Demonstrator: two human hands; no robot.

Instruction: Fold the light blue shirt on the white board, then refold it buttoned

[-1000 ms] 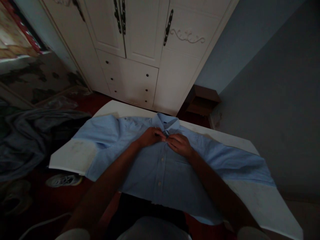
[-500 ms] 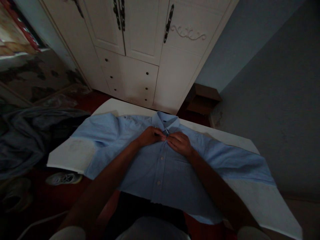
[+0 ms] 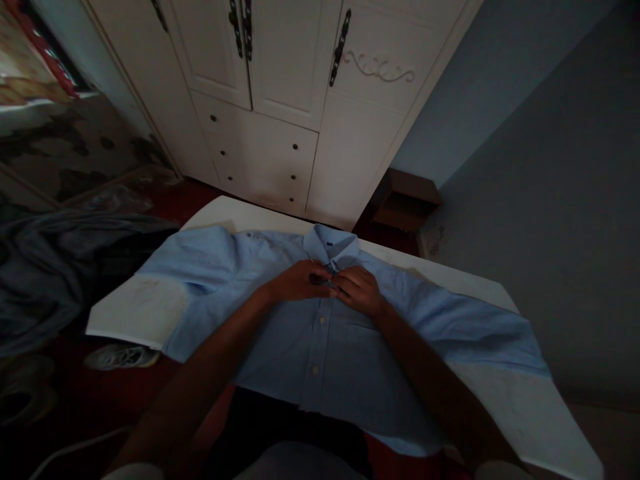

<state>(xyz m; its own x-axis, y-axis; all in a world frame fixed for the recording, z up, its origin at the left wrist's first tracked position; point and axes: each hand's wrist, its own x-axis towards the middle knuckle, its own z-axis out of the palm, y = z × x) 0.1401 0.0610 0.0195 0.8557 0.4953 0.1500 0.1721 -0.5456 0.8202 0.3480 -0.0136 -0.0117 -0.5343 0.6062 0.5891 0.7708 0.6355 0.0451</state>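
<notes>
A light blue button-up shirt (image 3: 280,333) lies front side up, its sleeves spread to both sides and its collar (image 3: 345,248) at the far edge. Just below the collar, my left hand (image 3: 303,280) pinches the front placket between thumb and fingers. My right hand (image 3: 359,288) meets it there, fingers closed on the same bit of cloth. The fingertips of both hands touch or nearly touch, and they hide whatever button is between them. Lower on the placket, a pale button (image 3: 323,321) and another button (image 3: 315,370) show.
The shirt rests on a white board or tabletop (image 3: 520,407). Dark grey cloth (image 3: 40,273) is heaped at the left, with a shoe (image 3: 123,357) on the red floor below. Behind stand a white wardrobe (image 3: 270,160) and a small brown cabinet (image 3: 413,190).
My left hand has shifted slightly down, and its thumb and fingers have spread into a wider pinch. My right hand stays at the placket with its fingers slightly more bent.
</notes>
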